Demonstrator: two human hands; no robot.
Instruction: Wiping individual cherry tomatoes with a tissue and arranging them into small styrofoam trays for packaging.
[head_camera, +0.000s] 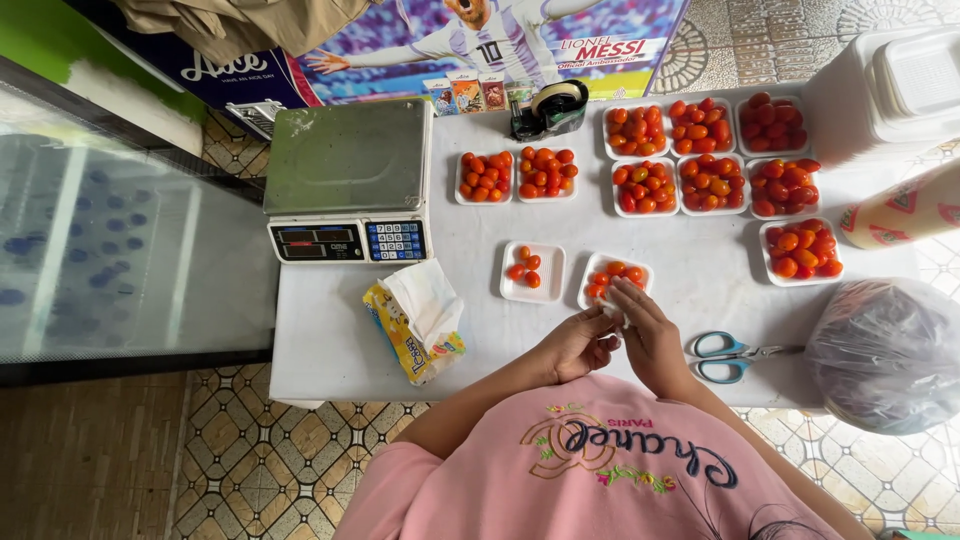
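At the far left of the white counter (330, 350) sits a grey digital scale (348, 180) with a flat steel pan. Just below it lies a torn-open yellow tissue pack (418, 325) with white tissue sticking up out of it. Next along, near the middle, a small white tray (532, 271) holds only a few cherry tomatoes, and just beside it a second tray (613, 276) is partly filled. The left hand (580, 343) is curled loosely with its fingers bent toward the other hand, and the right hand (645, 325) is closed with its fingertips pinched on a scrap of white tissue (610, 310) at the near edge of that second tray; the two hands touch around the tissue, and I cannot tell whether a tomato is inside it. Behind them stand two fuller trays (517, 175) and a black tape dispenser (550, 108). Right of the hands lie blue-handled scissors (735, 355). Further right, seven full trays of red and orange tomatoes (715, 155) stand close together, and at the right edge rests a clear plastic bag (885, 350)
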